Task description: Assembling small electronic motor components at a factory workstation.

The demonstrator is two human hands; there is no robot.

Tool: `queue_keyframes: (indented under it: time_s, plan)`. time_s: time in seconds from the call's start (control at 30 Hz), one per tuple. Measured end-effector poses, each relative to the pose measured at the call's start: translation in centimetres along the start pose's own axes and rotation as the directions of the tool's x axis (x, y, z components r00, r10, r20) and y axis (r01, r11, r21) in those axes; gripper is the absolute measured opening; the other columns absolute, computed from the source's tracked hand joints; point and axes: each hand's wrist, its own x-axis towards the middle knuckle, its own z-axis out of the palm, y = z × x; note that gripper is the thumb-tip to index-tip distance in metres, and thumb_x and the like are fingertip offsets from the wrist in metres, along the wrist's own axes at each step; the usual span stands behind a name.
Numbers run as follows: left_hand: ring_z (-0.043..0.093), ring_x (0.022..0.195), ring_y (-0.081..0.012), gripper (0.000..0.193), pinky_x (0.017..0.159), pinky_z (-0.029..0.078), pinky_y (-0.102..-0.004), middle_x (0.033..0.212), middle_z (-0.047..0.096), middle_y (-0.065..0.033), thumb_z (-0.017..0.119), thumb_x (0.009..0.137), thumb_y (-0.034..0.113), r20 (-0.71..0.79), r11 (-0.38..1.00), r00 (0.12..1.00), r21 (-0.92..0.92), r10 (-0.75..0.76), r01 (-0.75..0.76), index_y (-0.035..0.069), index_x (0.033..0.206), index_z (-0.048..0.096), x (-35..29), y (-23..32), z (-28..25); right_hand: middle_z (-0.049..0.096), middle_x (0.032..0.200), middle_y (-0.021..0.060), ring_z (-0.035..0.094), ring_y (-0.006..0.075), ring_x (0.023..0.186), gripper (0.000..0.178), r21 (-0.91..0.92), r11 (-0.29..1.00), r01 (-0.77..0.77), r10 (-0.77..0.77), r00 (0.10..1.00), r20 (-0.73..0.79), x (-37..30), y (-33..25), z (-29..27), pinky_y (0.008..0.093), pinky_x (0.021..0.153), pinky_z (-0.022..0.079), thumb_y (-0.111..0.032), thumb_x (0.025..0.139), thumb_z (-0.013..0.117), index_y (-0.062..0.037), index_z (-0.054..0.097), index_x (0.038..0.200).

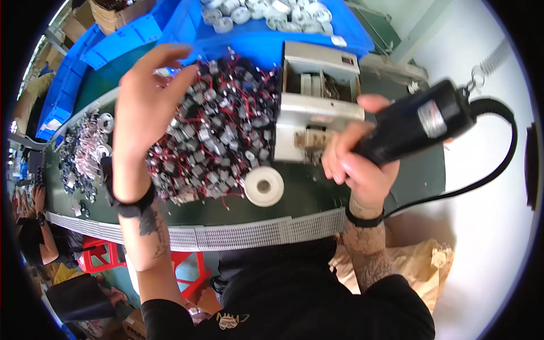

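My right hand (362,161) is wrapped round a black electric screwdriver (416,124), which hangs from a coil spring and trails a black cord. Its working tip is hidden by my fingers. Just left of that hand stands a grey metal box (294,107) with open compartments and a small brass-coloured fixture (314,139) on its front. Over the upper left edge of a heap of small grey and black parts with red wires (209,130), my left hand (148,93) is raised, thumb and fingers apart. A white disc with a grey centre (264,186) lies at the heap's near right edge.
At the back, a blue bin (351,37) holds many white round parts (283,14). More blue trays (122,42) stand at the far left. Small loose parts (85,150) lie on the green table to the left. A grey slatted strip (255,235) edges the table; a co-worker's hand (38,195) shows far left.
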Motion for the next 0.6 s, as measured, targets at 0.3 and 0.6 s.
queue_keyframes:
  time_s: [0.3, 0.6]
  plan:
    - [0.066, 0.107, -0.0422, 0.038, 0.096, 0.052, -0.0447, 0.113, 0.069, -0.0246, 0.061, 0.080, 0.019, 0.332, 0.903, 0.926, 0.317, 0.180, -0.289, -0.001, 0.112, 0.070, 19.9, -1.0, 16.0, 0.063, 0.074, 0.0115, 0.059, 0.0161, 0.057, 0.071, 0.160, 0.984, -0.083, 0.084, 0.996, -0.001, -0.8, 0.5, -0.8, 0.0279, 0.052, 0.047, 0.014, 0.074, 0.066, 0.0003, 0.038, 0.138]
    - [0.069, 0.109, -0.0344, 0.030, 0.087, 0.055, -0.0508, 0.119, 0.071, -0.0149, 0.052, 0.094, 0.020, 0.454, 0.742, 0.891, 0.593, 0.012, -0.312, 0.009, 0.109, 0.076, 24.0, -5.7, 24.1, 0.064, 0.077, 0.0070, 0.060, 0.0124, 0.065, 0.068, 0.169, 0.970, -0.175, 0.169, 0.984, 0.049, -0.9, 1.0, -0.6, 0.0259, 0.055, 0.045, 0.014, 0.074, 0.073, 0.0013, 0.043, 0.134]
